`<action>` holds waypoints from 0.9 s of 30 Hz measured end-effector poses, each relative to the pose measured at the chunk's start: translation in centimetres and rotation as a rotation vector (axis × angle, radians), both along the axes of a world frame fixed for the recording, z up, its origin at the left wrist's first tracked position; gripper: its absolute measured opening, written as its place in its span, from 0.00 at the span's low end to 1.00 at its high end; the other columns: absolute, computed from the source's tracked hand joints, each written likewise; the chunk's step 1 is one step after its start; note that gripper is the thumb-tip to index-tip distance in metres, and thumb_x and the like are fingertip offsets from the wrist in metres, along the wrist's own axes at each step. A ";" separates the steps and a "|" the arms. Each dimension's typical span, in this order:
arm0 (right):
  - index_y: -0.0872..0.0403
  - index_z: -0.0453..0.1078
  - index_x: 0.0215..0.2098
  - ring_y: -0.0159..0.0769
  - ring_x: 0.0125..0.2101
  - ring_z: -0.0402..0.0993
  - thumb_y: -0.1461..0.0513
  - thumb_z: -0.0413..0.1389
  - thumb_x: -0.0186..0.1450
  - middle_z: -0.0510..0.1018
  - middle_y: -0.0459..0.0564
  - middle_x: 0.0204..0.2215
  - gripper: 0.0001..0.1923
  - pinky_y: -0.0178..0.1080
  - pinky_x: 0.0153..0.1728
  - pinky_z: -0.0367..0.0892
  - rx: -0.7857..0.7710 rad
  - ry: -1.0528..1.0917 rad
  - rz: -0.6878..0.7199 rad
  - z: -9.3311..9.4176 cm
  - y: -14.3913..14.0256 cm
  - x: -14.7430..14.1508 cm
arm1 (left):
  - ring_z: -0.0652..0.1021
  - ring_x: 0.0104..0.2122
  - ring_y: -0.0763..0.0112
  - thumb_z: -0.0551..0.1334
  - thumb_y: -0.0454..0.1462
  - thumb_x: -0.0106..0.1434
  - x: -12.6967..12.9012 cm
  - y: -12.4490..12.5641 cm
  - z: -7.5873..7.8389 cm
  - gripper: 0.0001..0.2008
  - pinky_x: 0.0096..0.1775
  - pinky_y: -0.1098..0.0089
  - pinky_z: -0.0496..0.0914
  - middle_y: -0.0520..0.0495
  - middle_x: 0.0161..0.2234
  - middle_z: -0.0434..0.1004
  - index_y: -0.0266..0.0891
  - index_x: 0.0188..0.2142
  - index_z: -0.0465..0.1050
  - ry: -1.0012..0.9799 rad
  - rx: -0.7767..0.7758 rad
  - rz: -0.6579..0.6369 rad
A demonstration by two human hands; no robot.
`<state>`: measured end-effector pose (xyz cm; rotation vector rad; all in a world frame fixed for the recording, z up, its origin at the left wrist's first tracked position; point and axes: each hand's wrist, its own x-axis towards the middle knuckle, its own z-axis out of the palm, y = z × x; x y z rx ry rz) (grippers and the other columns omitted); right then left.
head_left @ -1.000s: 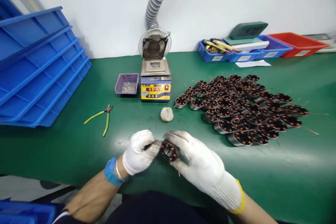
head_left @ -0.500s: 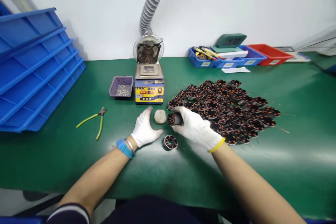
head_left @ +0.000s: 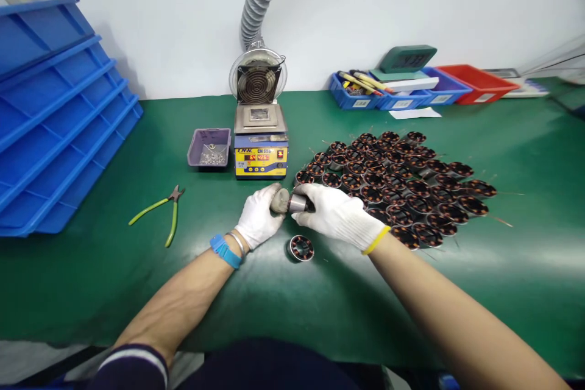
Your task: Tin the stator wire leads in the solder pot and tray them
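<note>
Left hand (head_left: 259, 217): our grip holds a pale lump (head_left: 280, 201) | right hand (head_left: 338, 214): our grip holds a wound ring (head_left: 298, 203) sideways, probably so its end faces the lump | place: before the yellow-fronted unit (head_left: 260, 161)

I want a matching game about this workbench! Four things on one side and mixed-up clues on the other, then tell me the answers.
Things:
1. left hand
2. right hand
3. pliers
4. small tray

Clues:
A. gripping the silvery cylinder
B. contains tiny shiny bits
C. curled around the pale lump
D. has light-green handles

Right pairs: 1-C, 2-A, 3-D, 4-B
</note>
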<state>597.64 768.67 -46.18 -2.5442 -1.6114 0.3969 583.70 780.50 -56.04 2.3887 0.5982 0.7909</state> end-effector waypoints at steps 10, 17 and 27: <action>0.48 0.66 0.58 0.44 0.38 0.75 0.58 0.53 0.67 0.71 0.56 0.50 0.21 0.38 0.24 0.54 0.106 -0.405 0.050 -1.2 -0.4 -1.5 | 0.77 0.53 0.50 0.67 0.30 0.51 0.0 0.1 -0.2 0.32 0.57 0.53 0.73 0.35 0.55 0.76 0.33 0.58 0.67 -0.045 -0.001 -0.021; 0.51 0.64 0.59 0.45 0.41 0.73 0.62 0.48 0.70 0.71 0.58 0.51 0.19 0.38 0.25 0.57 0.012 -0.453 0.089 -1.4 0.1 -2.3 | 0.77 0.54 0.51 0.66 0.29 0.51 0.1 0.2 -0.5 0.33 0.58 0.52 0.72 0.36 0.56 0.75 0.35 0.58 0.66 -0.022 -0.014 -0.019; 0.51 0.67 0.56 0.48 0.42 0.72 0.60 0.48 0.69 0.71 0.59 0.51 0.18 0.42 0.34 0.66 0.297 -0.579 0.029 8.3 7.9 1.9 | 0.70 0.60 0.47 0.68 0.44 0.54 -0.3 -0.1 0.4 0.40 0.63 0.47 0.64 0.29 0.61 0.67 0.30 0.62 0.60 -0.186 -0.424 0.041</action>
